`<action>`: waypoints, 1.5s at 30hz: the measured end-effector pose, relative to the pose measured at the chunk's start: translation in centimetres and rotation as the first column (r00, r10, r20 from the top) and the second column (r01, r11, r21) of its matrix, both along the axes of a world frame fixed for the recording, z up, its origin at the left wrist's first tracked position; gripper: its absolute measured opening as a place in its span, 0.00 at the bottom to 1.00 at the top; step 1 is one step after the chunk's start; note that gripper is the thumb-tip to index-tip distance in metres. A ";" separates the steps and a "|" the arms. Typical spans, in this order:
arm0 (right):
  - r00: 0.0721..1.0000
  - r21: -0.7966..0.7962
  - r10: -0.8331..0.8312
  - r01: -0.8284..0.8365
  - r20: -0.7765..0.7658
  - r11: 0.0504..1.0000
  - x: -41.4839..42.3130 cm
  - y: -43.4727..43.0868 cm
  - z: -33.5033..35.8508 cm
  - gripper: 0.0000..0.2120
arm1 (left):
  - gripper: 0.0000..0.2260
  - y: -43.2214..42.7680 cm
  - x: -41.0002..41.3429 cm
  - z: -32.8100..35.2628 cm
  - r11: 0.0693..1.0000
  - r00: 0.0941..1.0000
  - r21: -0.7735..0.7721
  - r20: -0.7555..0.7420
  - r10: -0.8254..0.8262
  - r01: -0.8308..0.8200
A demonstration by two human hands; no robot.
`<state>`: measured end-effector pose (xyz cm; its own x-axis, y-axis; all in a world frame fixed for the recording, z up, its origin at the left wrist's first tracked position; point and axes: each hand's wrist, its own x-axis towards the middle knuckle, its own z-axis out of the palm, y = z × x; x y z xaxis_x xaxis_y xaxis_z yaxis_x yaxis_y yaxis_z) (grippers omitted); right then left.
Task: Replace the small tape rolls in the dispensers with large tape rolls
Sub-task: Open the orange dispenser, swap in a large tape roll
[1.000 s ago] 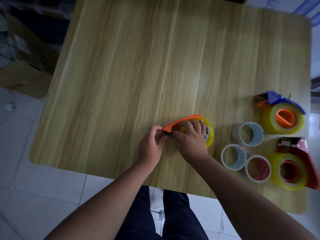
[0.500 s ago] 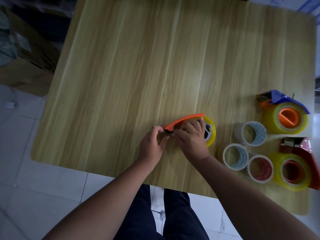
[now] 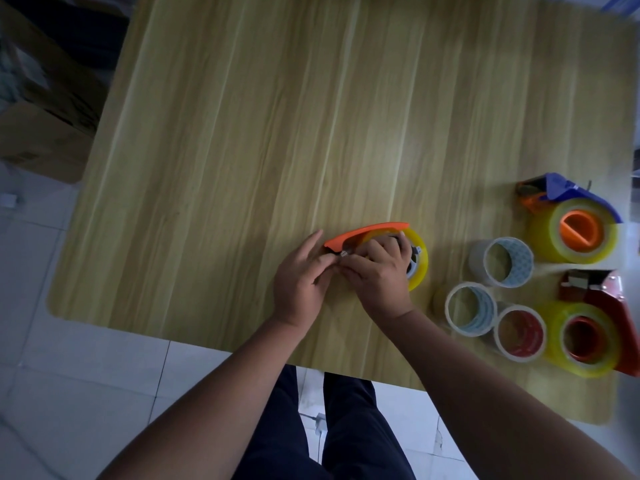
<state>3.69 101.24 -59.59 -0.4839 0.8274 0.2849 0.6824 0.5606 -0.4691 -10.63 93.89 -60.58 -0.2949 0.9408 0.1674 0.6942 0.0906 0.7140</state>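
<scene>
Right grip (image 3: 377,271) clasps the orange dispenser (image 3: 363,233); left grip (image 3: 300,276) pinches its nine-o'clock tip. A crooked tug could unseat the yellow roll (image 3: 419,263).

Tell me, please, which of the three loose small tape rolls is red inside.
The small roll beside the red dispenser, lowest in view; the other two look bluish-white inside.
</scene>
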 end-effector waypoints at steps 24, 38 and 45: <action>0.757 -0.276 0.169 0.016 0.631 0.961 3.2 2.2 3.6 0.58 | 0.05 1.6 -0.5 0.7 1.000 1.000 -0.012 0.014 0.015 -0.014; 0.797 -0.247 -0.168 0.368 0.580 0.896 1.2 -0.7 3.0 0.53 | 0.04 2.4 -2.1 1.0 0.994 0.993 -0.016 -0.044 -0.111 0.110; 0.763 -0.297 -0.381 0.581 0.522 0.758 -0.9 -2.5 2.8 0.52 | 0.04 3.2 -2.0 1.1 0.992 0.994 -0.069 -0.018 -0.104 0.102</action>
<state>2.77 98.75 -56.76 0.0314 0.9624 -0.2699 0.9790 -0.0840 -0.1856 -12.66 97.08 -59.49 -0.1927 0.9753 0.1078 0.7177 0.0652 0.6933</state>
